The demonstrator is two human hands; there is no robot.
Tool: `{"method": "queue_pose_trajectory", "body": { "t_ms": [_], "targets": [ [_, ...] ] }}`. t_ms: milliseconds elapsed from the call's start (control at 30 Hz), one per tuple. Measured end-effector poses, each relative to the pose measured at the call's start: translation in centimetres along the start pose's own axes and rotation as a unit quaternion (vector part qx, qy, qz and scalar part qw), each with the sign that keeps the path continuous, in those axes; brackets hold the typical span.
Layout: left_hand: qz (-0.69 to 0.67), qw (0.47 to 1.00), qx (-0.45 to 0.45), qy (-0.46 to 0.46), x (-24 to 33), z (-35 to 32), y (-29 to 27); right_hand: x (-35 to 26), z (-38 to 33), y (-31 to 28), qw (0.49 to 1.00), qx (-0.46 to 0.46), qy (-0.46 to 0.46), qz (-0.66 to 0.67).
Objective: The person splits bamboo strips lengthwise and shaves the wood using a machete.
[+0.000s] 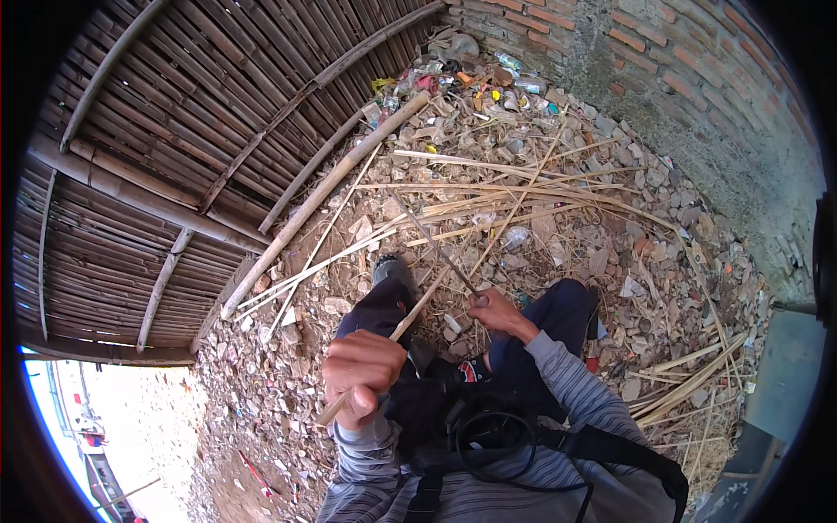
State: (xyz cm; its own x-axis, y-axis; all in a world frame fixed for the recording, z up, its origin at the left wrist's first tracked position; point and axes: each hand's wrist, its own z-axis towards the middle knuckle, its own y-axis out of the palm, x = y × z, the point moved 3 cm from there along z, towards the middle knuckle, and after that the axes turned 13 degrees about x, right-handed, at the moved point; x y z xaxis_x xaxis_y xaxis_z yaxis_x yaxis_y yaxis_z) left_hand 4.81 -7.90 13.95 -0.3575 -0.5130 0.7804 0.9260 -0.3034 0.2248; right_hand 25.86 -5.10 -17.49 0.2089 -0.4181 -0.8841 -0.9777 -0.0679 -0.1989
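My left hand [362,370] is closed around a thin bamboo strip [417,307] that runs up and to the right from my fist toward my knees. My right hand [495,310] grips the handle of a long dark blade [433,241], whose tip points up-left over the ground. The blade crosses the strip near my right hand. I am crouched, with dark trousers [558,318] and a striped grey sleeve [571,383] in view. A dark strap and cable [488,431] hang at my chest.
A woven bamboo fence [166,148] leans on the left, with a thick bamboo pole [323,196] along its base. Split bamboo strips [514,196] lie on rubble and stones. Litter [453,78] piles at the far corner. A brick wall [697,96] stands on the right.
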Motion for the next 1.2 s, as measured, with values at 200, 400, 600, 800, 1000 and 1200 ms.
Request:
{"method": "queue_pose_trajectory", "body": {
  "t_ms": [200,400,600,800,1000,1200],
  "targets": [
    [-0.022,0.998,-0.052,0.034,-0.6,0.7,0.4,-7.9,-6.8,1.1,0.985,-0.104,-0.138,0.017],
    [-0.068,0.990,-0.122,0.007,-0.8,1.7,0.0,-10.2,-8.5,0.8,0.971,-0.179,-0.157,-0.004],
    [-0.084,0.990,-0.113,0.014,-1.1,1.6,-1.6,-11.2,-9.3,2.1,0.972,-0.125,-0.198,0.011],
    [-0.089,0.989,-0.115,0.032,-0.7,1.7,-1.0,-14.8,-11.3,2.3,0.970,-0.111,-0.216,0.022],
    [-0.106,0.988,-0.108,0.011,-1.3,1.7,-1.5,-10.2,-8.6,3.2,0.979,-0.100,-0.176,0.015],
    [-0.098,0.989,-0.106,0.026,-1.0,1.4,-1.5,-13.7,-10.3,3.5,0.969,-0.105,-0.221,0.032]
  ]
}}
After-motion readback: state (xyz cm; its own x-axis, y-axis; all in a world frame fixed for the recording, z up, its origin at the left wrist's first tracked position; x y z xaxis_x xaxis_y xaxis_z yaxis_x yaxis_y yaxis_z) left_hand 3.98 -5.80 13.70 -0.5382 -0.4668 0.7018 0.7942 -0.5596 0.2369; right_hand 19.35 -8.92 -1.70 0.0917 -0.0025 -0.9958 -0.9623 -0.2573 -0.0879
